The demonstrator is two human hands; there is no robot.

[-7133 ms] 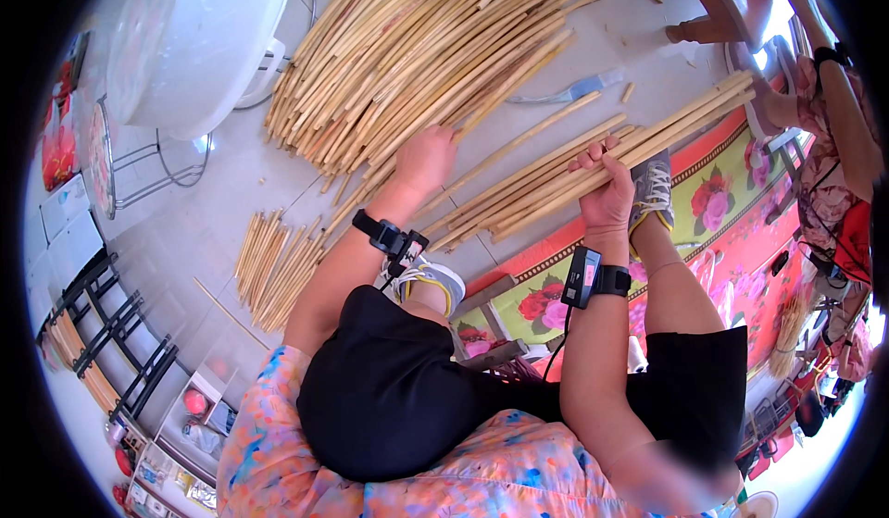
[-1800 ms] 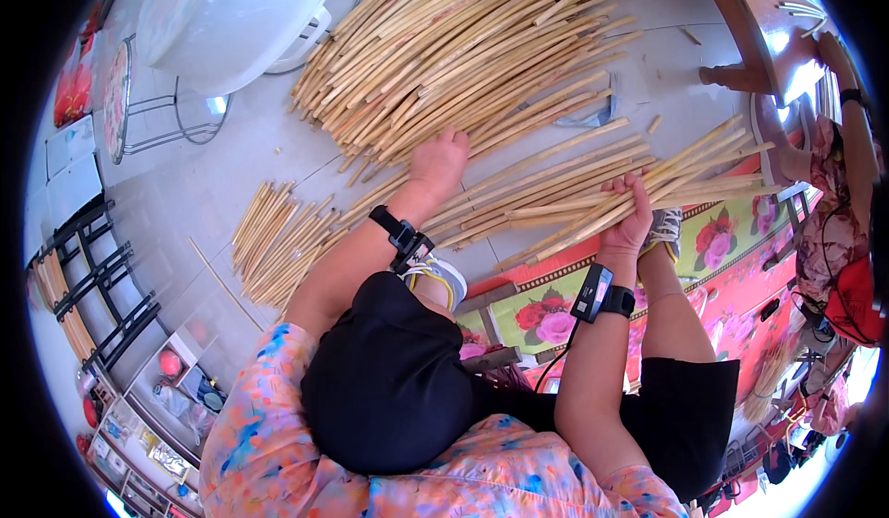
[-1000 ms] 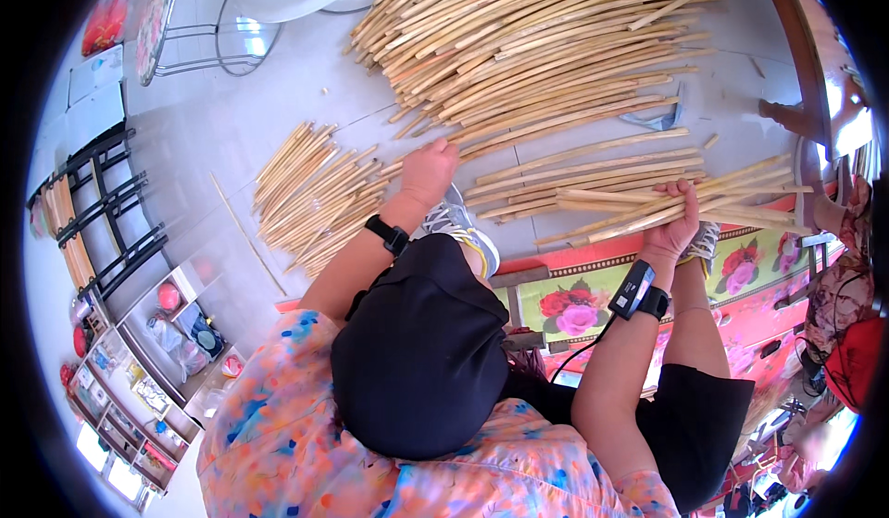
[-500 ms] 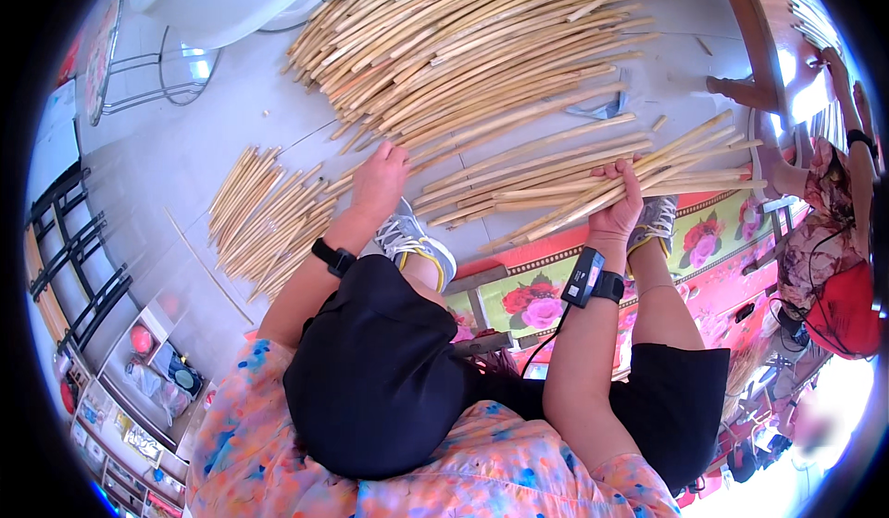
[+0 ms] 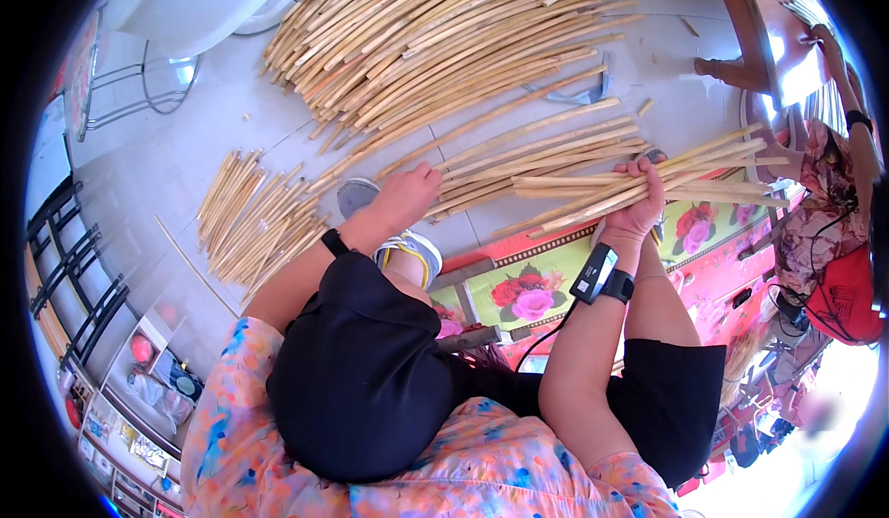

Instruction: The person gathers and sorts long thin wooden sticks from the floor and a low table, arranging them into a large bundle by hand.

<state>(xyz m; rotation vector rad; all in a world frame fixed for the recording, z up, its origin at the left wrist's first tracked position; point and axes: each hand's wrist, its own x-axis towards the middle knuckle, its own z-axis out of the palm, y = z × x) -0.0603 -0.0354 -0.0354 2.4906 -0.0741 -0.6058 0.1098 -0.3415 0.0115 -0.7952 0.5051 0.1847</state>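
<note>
My right hand [image 5: 639, 196] is wrapped round a loose bundle of long, pale wooden sticks [image 5: 724, 153], which fan out on both sides of the fist. To its left, my left hand [image 5: 406, 198] has its fingers drawn together at the near ends of several sticks lying on the floor [image 5: 546, 144]. Whether a stick is between those fingertips cannot be made out. A big heap of the same sticks [image 5: 444, 46] spreads across the tiles beyond both hands. Shorter sticks [image 5: 264, 217] lie in a pile left of my left hand.
A flowered pink and green board [image 5: 519, 296] lies before my knees. One thin stick [image 5: 196, 266] is alone at left. A white chair [image 5: 199, 4] stands far left, a wooden table leg [image 5: 745, 27] far right. Another person's arm [image 5: 838, 78] shows at the right edge.
My left hand has moved right and nearer me, away from the short pile toward the sticks in the middle. My right hand has shifted slightly right, still gripping its bundle. The view has tilted a little.
</note>
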